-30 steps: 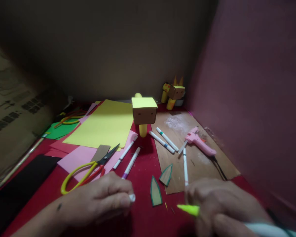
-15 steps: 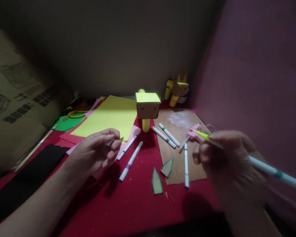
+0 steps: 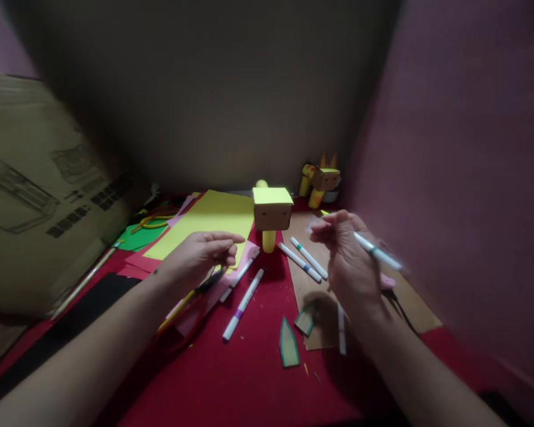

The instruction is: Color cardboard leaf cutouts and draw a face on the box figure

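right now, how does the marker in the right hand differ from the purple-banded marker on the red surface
The held marker is tilted up in the right hand; the purple-banded marker lies flat on the red surface. The held marker shows a yellow tip; the purple-banded marker shows none. The held marker's band looks greenish, though blurred; the other's is purple. Both have white barrels.

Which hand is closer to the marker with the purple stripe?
The left hand. In the picture, it is just up and left of the purple-striped marker, near its far end. The right hand, holding a white pen, is farther away, off to the right.
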The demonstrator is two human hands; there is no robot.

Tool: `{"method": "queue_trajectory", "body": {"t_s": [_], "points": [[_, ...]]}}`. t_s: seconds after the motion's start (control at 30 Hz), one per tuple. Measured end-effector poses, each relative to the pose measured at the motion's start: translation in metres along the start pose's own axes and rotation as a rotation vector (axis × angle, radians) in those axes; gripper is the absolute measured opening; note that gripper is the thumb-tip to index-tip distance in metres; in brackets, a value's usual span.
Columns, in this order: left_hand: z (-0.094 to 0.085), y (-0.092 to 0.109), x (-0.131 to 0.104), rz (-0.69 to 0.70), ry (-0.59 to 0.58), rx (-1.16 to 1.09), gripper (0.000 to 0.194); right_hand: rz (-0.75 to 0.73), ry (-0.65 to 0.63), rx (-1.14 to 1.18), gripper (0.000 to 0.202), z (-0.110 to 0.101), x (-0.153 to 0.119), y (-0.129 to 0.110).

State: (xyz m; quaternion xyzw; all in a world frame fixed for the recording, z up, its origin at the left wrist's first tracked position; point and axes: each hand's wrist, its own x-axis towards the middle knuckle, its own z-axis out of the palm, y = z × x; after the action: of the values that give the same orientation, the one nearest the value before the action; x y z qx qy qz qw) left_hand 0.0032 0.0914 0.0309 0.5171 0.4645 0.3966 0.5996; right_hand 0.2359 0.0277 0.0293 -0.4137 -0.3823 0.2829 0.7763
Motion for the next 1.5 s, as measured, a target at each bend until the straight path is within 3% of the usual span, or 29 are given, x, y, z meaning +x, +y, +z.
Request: {"method": "queue_trajectory", "body": {"t_s": [0.17, 0.27, 0.4, 0.47, 0.53, 0.63, 0.73, 1.07, 1.5], "points": [[-0.003, 0.007, 0.041, 0.105, 0.084, 0.026, 0.017, 0.017, 0.006, -0.097, 0.016, 0.01, 0.009, 0.015], [-0.001, 0.008, 0.05, 0.118, 0.085, 0.035, 0.018, -0.05, -0.074, -0.195, 0.014, 0.008, -0.002, 0.012], [0.007, 0.009, 0.021, 0.079, 0.002, 0.076, 0.038, -0.039, -0.339, -0.285, 0.018, 0.002, -0.024, 0.002], [0.011, 0.01, -0.004, 0.074, -0.106, 0.129, 0.054, 0.13, -0.394, -0.142, 0.02, 0.0, -0.031, -0.002], [0.013, 0.011, -0.027, 0.12, -0.34, 0.245, 0.064, 0.305, -0.388, 0.048, 0.016, -0.001, -0.034, -0.003], [0.015, 0.007, -0.048, 0.113, -0.464, 0.255, 0.072, 0.473, -0.428, 0.194, 0.013, 0.0, -0.037, -0.007], [0.017, 0.001, -0.054, 0.065, -0.463, 0.277, 0.075, 0.544, -0.471, 0.191, 0.017, 0.001, -0.042, -0.011], [0.016, -0.009, -0.057, 0.036, -0.525, 0.191, 0.092, 0.656, -0.419, 0.157, 0.02, 0.001, -0.052, -0.003], [0.02, -0.01, -0.058, 0.056, -0.558, 0.264, 0.091, 0.709, -0.531, 0.166, 0.017, 0.001, -0.061, 0.009]]}}
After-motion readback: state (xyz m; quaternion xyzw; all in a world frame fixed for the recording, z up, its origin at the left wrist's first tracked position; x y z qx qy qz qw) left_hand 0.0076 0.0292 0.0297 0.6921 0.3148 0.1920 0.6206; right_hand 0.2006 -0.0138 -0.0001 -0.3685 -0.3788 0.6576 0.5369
